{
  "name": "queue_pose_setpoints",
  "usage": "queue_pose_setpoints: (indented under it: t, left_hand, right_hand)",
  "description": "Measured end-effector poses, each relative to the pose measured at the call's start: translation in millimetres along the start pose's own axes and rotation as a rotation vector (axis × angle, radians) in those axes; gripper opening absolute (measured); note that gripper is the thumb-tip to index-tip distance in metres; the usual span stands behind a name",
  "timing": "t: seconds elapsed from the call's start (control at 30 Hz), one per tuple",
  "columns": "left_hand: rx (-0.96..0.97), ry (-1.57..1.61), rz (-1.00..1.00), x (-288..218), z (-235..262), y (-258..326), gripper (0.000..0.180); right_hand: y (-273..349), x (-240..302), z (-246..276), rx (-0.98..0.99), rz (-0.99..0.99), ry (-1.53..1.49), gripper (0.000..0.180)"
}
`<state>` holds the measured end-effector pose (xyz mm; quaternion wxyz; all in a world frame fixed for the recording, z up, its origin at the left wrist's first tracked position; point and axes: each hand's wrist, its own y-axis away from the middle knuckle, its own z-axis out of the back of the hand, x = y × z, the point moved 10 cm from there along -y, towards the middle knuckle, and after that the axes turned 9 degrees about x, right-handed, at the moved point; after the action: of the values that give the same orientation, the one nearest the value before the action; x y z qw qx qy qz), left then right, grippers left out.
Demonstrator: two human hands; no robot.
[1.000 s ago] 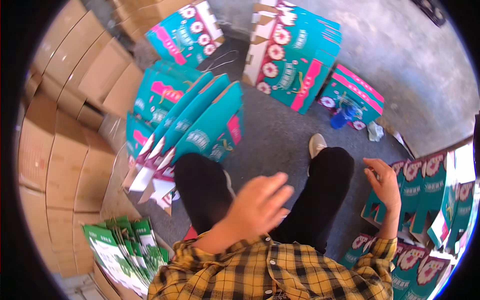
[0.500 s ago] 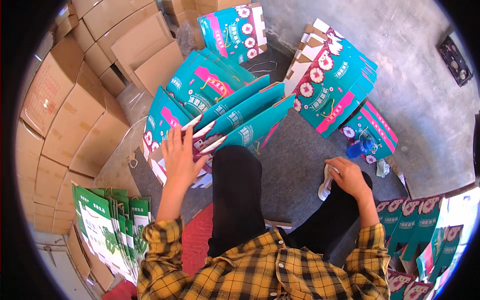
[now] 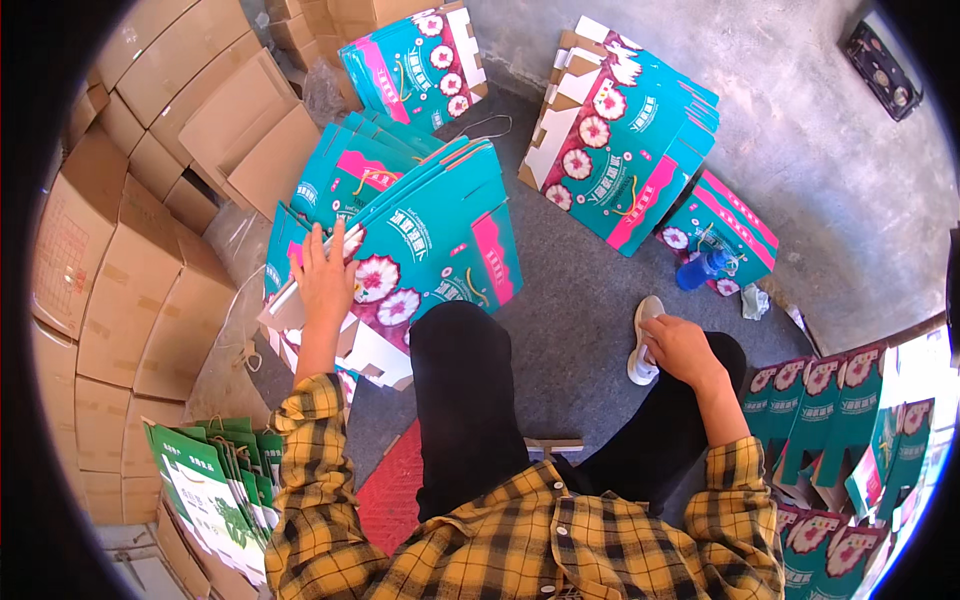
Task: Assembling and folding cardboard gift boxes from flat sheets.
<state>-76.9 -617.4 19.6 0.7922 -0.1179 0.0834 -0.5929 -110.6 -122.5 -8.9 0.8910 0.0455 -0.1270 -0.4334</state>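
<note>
1. Green bags [image 3: 205,490], lower left: stack partly cut off by the rim.
2. Left hand [image 3: 325,272]: fingers spread, lying flat on the top teal flat carton [image 3: 430,260] of a fanned pile on the floor; the cartons beneath are mostly hidden.
3. Right hand [image 3: 682,350]: loosely curled on the knee, holding nothing visible.
4. Blue bottle [image 3: 702,270]: half hidden among cartons.

Four heaps of flattened teal flower-printed cartons [image 3: 430,240] lie on the floor, with one more row standing at the right [image 3: 830,400]. One blue bottle [image 3: 700,270], one white shoe [image 3: 645,345] and one bundle of green paper bags [image 3: 215,490] show.
</note>
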Motion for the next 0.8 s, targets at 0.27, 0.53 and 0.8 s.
queue_pose_setpoints:
  t: [0.27, 0.53, 0.8]
  left_hand:
    - [-0.070, -0.119, -0.058, -35, 7, 13, 0.071]
    - [0.154, 0.078, -0.084, -71, 10, 29, 0.032]
    - [0.078, 0.462, -0.272, -135, 103, 9, 0.021]
  right_hand:
    - [11, -4, 7, -0.050, -0.020, -0.008, 0.020]
    - [38, -28, 1, -0.020, -0.131, 0.038, 0.019]
    - [65, -52, 1, -0.054, -0.113, -0.071, 0.023]
